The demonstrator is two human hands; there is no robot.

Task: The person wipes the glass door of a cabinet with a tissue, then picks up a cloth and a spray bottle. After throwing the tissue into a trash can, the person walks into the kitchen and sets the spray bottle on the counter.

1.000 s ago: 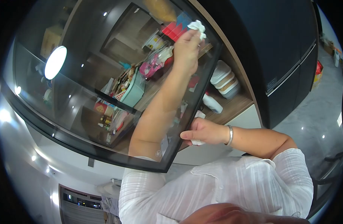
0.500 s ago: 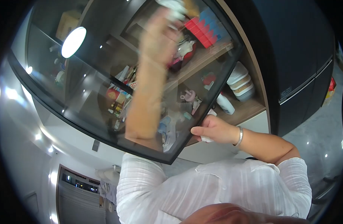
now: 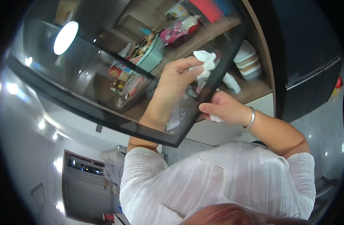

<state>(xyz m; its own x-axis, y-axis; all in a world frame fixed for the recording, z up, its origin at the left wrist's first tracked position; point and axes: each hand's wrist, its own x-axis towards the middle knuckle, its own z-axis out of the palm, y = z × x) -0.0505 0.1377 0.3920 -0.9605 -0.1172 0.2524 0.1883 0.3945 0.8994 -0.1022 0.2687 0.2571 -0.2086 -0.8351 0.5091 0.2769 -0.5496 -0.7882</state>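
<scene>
A dark-framed glass cabinet door (image 3: 172,140) stands swung out in front of me. Through its pane I see my left hand (image 3: 181,75), closed around a crumpled white tissue (image 3: 205,62). The door's lower frame crosses in front of that forearm. My right hand (image 3: 224,107), with a silver bracelet (image 3: 250,118) at the wrist, grips the door's side edge, thumb on the near face. A piece of white material (image 3: 216,118), perhaps tissue too, shows under its fingers.
Behind the glass, shelves hold a mint-green basket (image 3: 151,56), a pink bag (image 3: 175,32) and a red box (image 3: 207,9). A white bottle (image 3: 232,83) and stacked containers (image 3: 248,62) stand near the right hand. A dark refrigerator (image 3: 307,48) is at the right.
My left hand has come down from the upper pane to near the door's side edge, tissue still in it. My right hand keeps its hold on the frame; the view has shifted a little.
</scene>
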